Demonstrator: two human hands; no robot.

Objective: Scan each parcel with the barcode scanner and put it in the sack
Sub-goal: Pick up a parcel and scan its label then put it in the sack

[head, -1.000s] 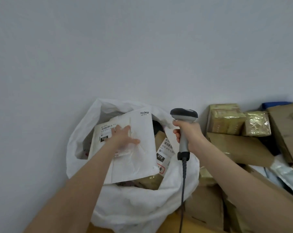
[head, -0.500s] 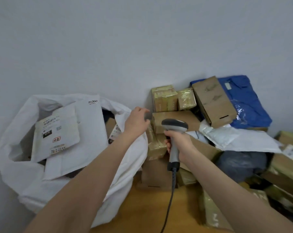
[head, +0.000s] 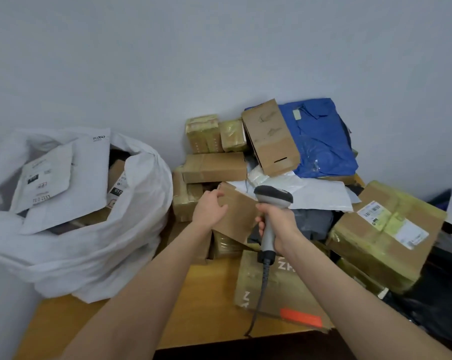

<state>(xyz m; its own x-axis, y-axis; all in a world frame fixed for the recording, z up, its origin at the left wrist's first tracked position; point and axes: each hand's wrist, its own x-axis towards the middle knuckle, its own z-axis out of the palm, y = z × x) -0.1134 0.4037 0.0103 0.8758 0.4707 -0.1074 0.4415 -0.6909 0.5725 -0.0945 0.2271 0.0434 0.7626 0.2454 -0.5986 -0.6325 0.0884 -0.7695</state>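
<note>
Clutter first: a parcel pile fills the right half of the frame on a wooden table (head: 199, 310). A blue plastic bag (head: 321, 141) sits upper right against the wall, with a tilted cardboard box (head: 270, 137) leaning on it. Two yellow-taped boxes (head: 204, 133) are left of that, a long brown box (head: 214, 167) below them. A white plastic mailer (head: 321, 194) lies across mid-pile, and a big taped box (head: 383, 235) sits at the right edge. A flat carton (head: 279, 292) is at lower centre with the scanner cable draped over it.

Left hand (head: 210, 209) grips the upper left edge of a plain brown parcel (head: 239, 211) at frame centre. The parcel is tilted in the pile, its right side hidden behind the scanner (head: 273, 198). Right hand (head: 279, 224) is wrapped round the grey handle, dark head pointing into the pile.

The sack (head: 90, 255) is white, open-mouthed and stuffed full, at left of frame just beside the pile. A white envelope (head: 90, 178) lies on top.

Text: "91060" on the envelope's top corner, "010" on a label deeper in the sack, a large "Z" on the flat carton. The big taped box's label is too small to read.
</note>
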